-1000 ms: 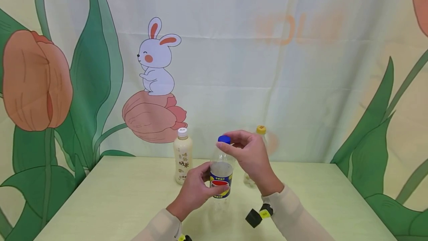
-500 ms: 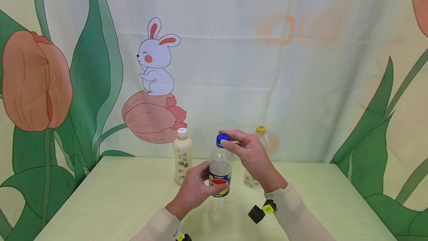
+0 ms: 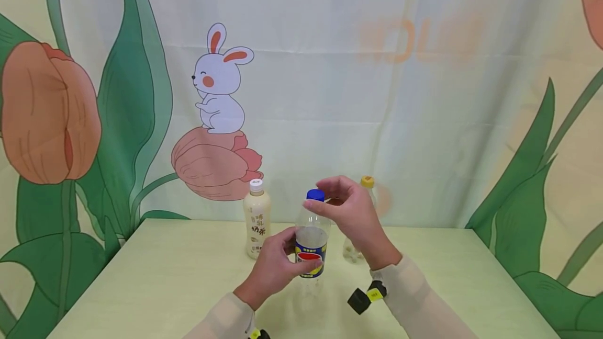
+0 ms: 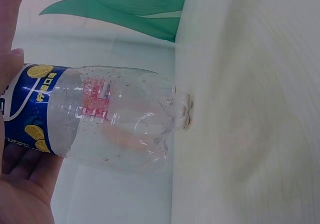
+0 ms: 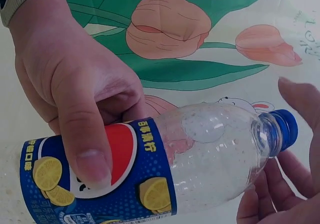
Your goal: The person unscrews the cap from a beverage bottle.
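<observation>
My left hand (image 3: pixel 273 263) grips a clear plastic soda bottle (image 5: pixel 215 149) round its blue label (image 5: pixel 145 169) with lemon pictures, the thumb across the front. The bottle stands nearly upright; its ridged base is close to the tabletop in the left wrist view. A blue cap (image 5: pixel 286 129) sits on its neck. My right hand (image 3: pixel 350 213) is spread round the cap, thumb on one side and fingers on the other. In the right wrist view its thumb (image 5: pixel 295 96) shows a gap from the cap, and the fingers lie beside the neck.
A milk tea bottle (image 3: pixel 257 218) with a white cap stands behind my left hand. Behind my right wrist is a clear bottle with a yellow cap (image 3: pixel 367 181), partly hidden. The pale table (image 3: pixel 179 276) ends at a printed curtain (image 3: pixel 311 93).
Half a second ago my right thumb and fingers pinched the cap; now they have loosened and turned back round it. My left hand keeps its grip, and the bottle barely shifts.
</observation>
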`<state>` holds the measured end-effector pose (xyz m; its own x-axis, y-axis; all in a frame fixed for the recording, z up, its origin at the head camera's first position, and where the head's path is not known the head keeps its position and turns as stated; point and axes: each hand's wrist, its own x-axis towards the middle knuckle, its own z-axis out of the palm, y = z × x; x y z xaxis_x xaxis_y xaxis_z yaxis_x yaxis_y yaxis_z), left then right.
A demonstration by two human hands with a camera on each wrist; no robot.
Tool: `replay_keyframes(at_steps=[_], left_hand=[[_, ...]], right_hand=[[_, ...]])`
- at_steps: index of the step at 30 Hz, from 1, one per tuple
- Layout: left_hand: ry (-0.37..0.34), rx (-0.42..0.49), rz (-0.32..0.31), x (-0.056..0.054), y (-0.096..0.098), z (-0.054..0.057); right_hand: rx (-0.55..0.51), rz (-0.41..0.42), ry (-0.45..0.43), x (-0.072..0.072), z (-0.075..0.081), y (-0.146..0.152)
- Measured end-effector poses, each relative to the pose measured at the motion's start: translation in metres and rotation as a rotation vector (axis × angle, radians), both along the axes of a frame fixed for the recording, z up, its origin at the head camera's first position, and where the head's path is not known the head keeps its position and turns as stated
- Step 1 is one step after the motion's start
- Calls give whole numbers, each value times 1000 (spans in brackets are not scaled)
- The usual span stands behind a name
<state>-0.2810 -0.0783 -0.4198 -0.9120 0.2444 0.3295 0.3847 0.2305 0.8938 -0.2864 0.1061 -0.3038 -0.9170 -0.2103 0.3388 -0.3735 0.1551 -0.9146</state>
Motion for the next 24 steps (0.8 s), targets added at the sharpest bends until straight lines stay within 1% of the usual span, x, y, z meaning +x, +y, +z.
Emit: replay_keyframes(at_steps=[2, 5, 10, 14, 18, 24], left_hand=[[5, 0, 0, 0, 0, 0], [22, 0, -3, 0, 0, 0], [24, 15, -14, 2, 1, 2], [11, 21, -16, 3, 2, 2], [2, 20, -14, 2, 1, 2], [-4, 7, -13, 1, 0, 2]], right_hand=[[-8, -35, -9, 2, 2, -1], [-19, -59, -9, 4, 3, -3], [-26, -58, 22, 5, 4, -3], [-37, -32, 29, 3, 3, -3], [-50, 12, 28, 1, 2, -1], [-75, 113, 15, -1, 2, 1]])
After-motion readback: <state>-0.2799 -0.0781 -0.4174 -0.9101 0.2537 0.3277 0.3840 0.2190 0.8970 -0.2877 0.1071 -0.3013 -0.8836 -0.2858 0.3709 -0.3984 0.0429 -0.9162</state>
